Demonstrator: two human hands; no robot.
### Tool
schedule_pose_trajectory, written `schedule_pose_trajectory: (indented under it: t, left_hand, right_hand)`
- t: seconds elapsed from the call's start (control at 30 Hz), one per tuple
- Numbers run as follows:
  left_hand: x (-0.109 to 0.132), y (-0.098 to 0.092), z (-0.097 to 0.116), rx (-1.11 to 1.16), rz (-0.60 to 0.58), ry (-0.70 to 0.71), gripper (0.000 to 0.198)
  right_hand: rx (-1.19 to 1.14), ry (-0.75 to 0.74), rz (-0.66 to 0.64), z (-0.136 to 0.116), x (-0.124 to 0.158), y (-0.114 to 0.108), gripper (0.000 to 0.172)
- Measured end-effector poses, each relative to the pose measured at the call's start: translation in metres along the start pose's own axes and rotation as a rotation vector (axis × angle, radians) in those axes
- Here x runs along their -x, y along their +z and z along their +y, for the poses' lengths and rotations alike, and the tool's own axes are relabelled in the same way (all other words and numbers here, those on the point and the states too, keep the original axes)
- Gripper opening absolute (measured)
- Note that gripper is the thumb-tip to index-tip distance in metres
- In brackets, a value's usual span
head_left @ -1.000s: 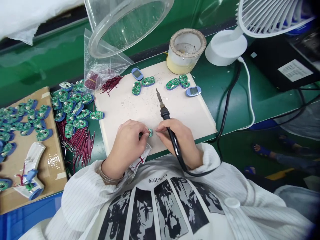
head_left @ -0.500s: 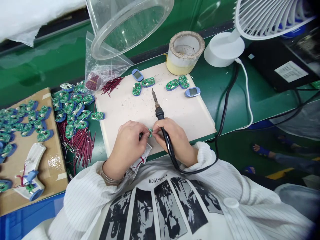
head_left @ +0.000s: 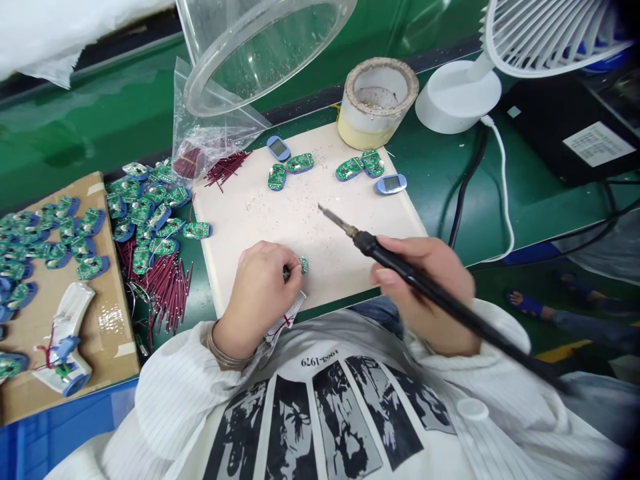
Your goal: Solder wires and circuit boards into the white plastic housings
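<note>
My left hand (head_left: 263,293) pinches a small green circuit board (head_left: 303,265) above the cream work mat (head_left: 250,227), with a red wire trailing below it. My right hand (head_left: 425,293) grips a black soldering iron (head_left: 415,280) near my chest, and its bare metal tip (head_left: 330,219) points up and left over the mat, away from the board. Farther up the mat lie several green circuit boards, such as one (head_left: 349,169), and a blue-cased display unit (head_left: 391,184).
A ceramic solder pot (head_left: 376,103) stands behind the mat, beside a white fan (head_left: 545,33). Left of the mat are red wires (head_left: 165,293) and a heap of boards (head_left: 145,207) by a cardboard sheet (head_left: 107,360). A clear plastic bag (head_left: 215,127) lies behind. A person's sandalled foot (head_left: 525,304) shows at right.
My right hand has pulled away to the right with the soldering iron, which now lies lower and tilts toward the left. The left hand and its board have barely moved.
</note>
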State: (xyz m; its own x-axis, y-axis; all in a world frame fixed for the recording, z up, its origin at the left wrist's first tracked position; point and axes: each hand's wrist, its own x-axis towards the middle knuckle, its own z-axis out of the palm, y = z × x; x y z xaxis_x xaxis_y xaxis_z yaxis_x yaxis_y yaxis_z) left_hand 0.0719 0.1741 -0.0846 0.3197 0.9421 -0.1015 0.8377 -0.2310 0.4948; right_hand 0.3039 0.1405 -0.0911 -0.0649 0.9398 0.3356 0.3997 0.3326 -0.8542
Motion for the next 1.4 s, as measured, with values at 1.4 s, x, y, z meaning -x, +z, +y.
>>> schedule_pose_trajectory:
  t: [1.4]
  left_hand:
    - [0.005, 0.005, 0.005, -0.043, 0.064, -0.026, 0.012]
  right_hand:
    - [0.070, -0.246, -0.167, -0.022, -0.020, 0.007, 0.023]
